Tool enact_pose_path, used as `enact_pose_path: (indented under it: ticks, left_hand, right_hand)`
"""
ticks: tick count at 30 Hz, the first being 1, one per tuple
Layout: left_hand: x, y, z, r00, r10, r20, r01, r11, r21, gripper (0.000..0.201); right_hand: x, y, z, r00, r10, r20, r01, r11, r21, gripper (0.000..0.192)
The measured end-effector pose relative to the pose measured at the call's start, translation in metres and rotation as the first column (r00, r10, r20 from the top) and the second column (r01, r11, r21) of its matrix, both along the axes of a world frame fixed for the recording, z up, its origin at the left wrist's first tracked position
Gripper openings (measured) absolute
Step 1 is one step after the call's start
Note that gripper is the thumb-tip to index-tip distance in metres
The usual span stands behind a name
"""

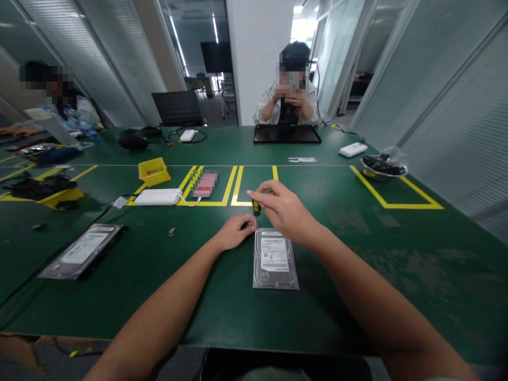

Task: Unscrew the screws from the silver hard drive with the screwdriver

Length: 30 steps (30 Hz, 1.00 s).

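A silver hard drive (275, 259) with a white label lies flat on the green table (357, 254) in front of me. My right hand (282, 209) hovers over the drive's far end, fingers pinched on a small black and yellow screwdriver (256, 207) held upright at the drive's far left corner. My left hand (234, 232) rests on the table beside that same corner, fingers curled and touching the drive's edge near the tool tip.
A second hard drive (83, 257) lies at the left. Beyond are a white power bank (159, 197), a yellow bin (153, 171), a loose screw (172, 231) and a metal bowl (383, 168) at the right. A person sits opposite behind a black laptop (286, 134); another sits far left.
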State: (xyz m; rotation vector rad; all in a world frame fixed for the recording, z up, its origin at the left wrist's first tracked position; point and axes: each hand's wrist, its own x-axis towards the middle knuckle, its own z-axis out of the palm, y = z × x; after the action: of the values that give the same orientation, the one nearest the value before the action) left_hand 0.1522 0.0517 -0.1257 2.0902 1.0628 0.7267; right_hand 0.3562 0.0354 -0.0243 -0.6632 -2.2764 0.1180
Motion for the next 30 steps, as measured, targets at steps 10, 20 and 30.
enact_pose_path:
  ticks: [10,20,30]
  left_hand:
    - [-0.0014,0.0006,-0.0013,1.000,0.012,-0.014,-0.012,1.000,0.005,0.011]
    - [-0.0020,0.0025,-0.0076,0.999,0.030,0.018,-0.030,1.000,-0.003,0.009]
    - [-0.0008,0.0021,-0.0063,1.000,0.014,0.001,-0.014,1.000,0.006,0.011]
  right_hand:
    - [-0.0019,-0.0030,0.0075,0.997,-0.049,0.067,0.048,0.999,0.013,0.035]
    - [-0.0010,0.0014,0.0044,0.999,-0.049,-0.019,0.050,0.997,0.057,0.022]
    - [0.0003,0.0007,0.0020,0.998,-0.022,-0.055,0.027,0.995,0.099,0.023]
